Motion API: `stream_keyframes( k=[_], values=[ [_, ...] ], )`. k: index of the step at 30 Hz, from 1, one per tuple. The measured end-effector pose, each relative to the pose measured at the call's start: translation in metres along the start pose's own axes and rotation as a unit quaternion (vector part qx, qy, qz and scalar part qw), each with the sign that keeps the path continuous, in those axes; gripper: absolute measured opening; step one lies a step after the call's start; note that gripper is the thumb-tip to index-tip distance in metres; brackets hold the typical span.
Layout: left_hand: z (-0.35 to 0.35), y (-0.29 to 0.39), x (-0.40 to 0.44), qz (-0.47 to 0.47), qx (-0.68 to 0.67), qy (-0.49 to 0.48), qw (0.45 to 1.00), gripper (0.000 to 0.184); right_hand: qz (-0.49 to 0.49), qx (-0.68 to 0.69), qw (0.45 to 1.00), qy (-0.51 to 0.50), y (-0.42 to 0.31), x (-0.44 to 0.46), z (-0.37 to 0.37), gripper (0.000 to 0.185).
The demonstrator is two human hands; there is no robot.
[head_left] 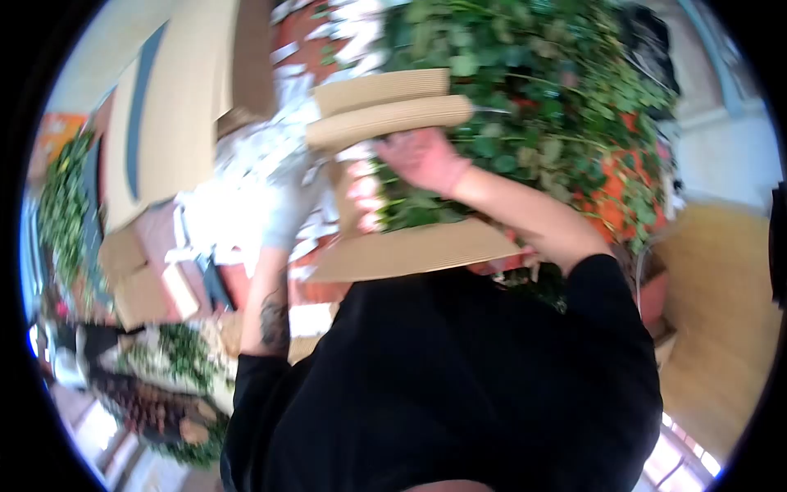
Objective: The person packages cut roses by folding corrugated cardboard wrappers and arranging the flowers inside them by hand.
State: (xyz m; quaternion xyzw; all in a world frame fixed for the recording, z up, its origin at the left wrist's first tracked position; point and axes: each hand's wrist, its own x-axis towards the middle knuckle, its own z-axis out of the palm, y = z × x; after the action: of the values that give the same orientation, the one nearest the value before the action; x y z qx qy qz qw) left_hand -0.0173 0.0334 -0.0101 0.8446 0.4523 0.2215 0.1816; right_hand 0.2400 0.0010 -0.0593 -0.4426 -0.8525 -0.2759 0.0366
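Observation:
My left hand [288,205], in a white glove, reaches into a heap of white paper strips [234,217]; blur hides its fingers. In a pink glove, my right hand [426,160] is at the lower edge of a curled piece of corrugated cardboard [389,119], its fingertips partly hidden by it. Under and beside the cardboard, pale pink flower heads [365,193] lie in a row, with green leafy stems [418,209] to their right. A flap of corrugated cardboard [410,252] lies close to my body.
Large cardboard sheets [184,107] stand at the upper left. Leafy stems [525,82] are heaped at the upper right, near an orange object [615,193]. Small cardboard pieces [139,287] lie at the left. Another person [147,402] is at the lower left, beside more greenery [184,348].

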Motion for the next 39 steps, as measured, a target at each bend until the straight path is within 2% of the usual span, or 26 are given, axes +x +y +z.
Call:
stream_keyframes(
  k=[1, 2, 3, 6, 8, 12, 14, 18, 19, 20, 21, 23, 24, 25, 27, 28, 29, 30, 31, 32, 34, 35, 37, 39],
  values=[
    [-0.002, 0.01, 0.001, 0.019, -0.012, 0.007, 1.0, 0.019, 0.016, 0.082, 0.996, 0.03, -0.001, 0.003, -0.001, 0.011],
    [-0.003, 0.02, 0.005, -0.009, -0.032, -0.027, 0.999, 0.021, 0.034, 0.16, 0.985, 0.05, 0.002, 0.005, -0.005, 0.018],
    [-0.002, 0.026, 0.006, -0.03, -0.058, -0.059, 0.996, 0.024, 0.034, 0.134, 0.99, -0.016, 0.007, 0.011, -0.026, 0.022],
    [0.011, 0.03, 0.009, -0.04, -0.062, -0.055, 0.996, 0.024, 0.046, 0.147, 0.986, -0.069, 0.01, 0.014, -0.041, 0.022],
    [0.024, 0.022, 0.009, -0.023, -0.046, -0.046, 0.998, 0.024, 0.049, 0.152, 0.963, -0.219, 0.009, 0.015, -0.045, 0.036],
    [0.035, 0.012, 0.011, -0.013, 0.01, -0.049, 0.999, 0.021, 0.044, 0.124, 0.973, -0.192, 0.007, 0.013, -0.039, 0.037],
    [0.029, 0.012, 0.012, -0.005, 0.019, -0.051, 0.998, 0.02, 0.039, 0.126, 0.991, -0.021, 0.007, 0.009, -0.029, 0.022],
    [0.022, 0.002, 0.008, 0.015, 0.042, -0.065, 0.997, 0.019, 0.067, 0.137, 0.987, -0.046, 0.004, 0.014, -0.03, 0.022],
    [0.019, 0.001, 0.007, 0.028, 0.042, -0.071, 0.996, 0.019, 0.064, 0.162, 0.972, -0.161, 0.006, 0.019, -0.04, 0.026],
    [0.014, 0.0, 0.004, 0.016, 0.038, -0.043, 0.998, 0.019, 0.06, 0.189, 0.941, -0.273, 0.006, 0.022, -0.045, 0.031],
    [0.009, -0.002, 0.0, 0.002, 0.035, -0.015, 0.999, 0.019, 0.072, 0.189, 0.94, -0.274, 0.006, 0.02, -0.045, 0.031],
    [0.002, -0.016, -0.005, -0.032, 0.009, -0.022, 0.999, 0.02, 0.059, 0.177, 0.954, -0.236, 0.004, 0.016, -0.042, 0.028],
    [-0.008, -0.019, -0.007, -0.112, 0.05, -0.084, 0.989, 0.021, 0.067, 0.18, 0.965, -0.176, -0.001, 0.01, -0.03, 0.028],
    [-0.018, -0.02, -0.009, -0.119, 0.106, -0.088, 0.983, 0.026, 0.07, 0.183, 0.965, -0.174, 0.0, 0.008, -0.029, 0.028],
    [-0.038, -0.014, -0.015, -0.185, 0.134, -0.116, 0.967, 0.028, 0.085, 0.207, 0.954, -0.2, -0.002, 0.013, -0.029, 0.029],
    [-0.046, -0.007, -0.012, -0.19, 0.137, -0.112, 0.966, 0.028, 0.069, 0.216, 0.942, -0.247, 0.004, 0.017, -0.042, 0.028],
    [-0.051, 0.002, -0.01, -0.092, 0.066, -0.095, 0.989, 0.028, 0.063, 0.217, 0.943, -0.243, 0.004, 0.015, -0.036, 0.028],
    [-0.051, 0.013, -0.012, 0.003, -0.007, -0.076, 0.997, 0.028, 0.061, 0.199, 0.97, -0.126, 0.001, 0.011, -0.027, 0.023],
    [-0.043, 0.028, -0.013, 0.037, -0.079, -0.096, 0.992, 0.028, 0.057, 0.181, 0.982, -0.007, 0.0, 0.01, -0.022, 0.018],
    [-0.036, 0.046, -0.012, 0.101, -0.12, -0.111, 0.981, 0.029, 0.057, 0.174, 0.982, -0.047, 0.004, 0.014, -0.035, 0.017],
    [-0.019, 0.06, -0.014, 0.145, -0.058, -0.182, 0.971, 0.036, 0.055, 0.176, 0.982, -0.048, 0.003, 0.014, -0.037, 0.017],
    [-0.013, 0.06, -0.016, 0.135, -0.058, -0.172, 0.974, 0.036, 0.072, 0.176, 0.98, -0.056, 0.002, 0.013, -0.035, 0.017],
    [-0.005, 0.06, -0.017, 0.093, -0.026, -0.228, 0.969, 0.038, 0.062, 0.179, 0.981, -0.032, 0.002, 0.01, -0.024, 0.017],
    [-0.004, 0.059, -0.016, 0.084, -0.022, -0.209, 0.974, 0.041, 0.059, 0.157, 0.986, -0.021, 0.0, 0.009, -0.023, 0.02]
  ],
)
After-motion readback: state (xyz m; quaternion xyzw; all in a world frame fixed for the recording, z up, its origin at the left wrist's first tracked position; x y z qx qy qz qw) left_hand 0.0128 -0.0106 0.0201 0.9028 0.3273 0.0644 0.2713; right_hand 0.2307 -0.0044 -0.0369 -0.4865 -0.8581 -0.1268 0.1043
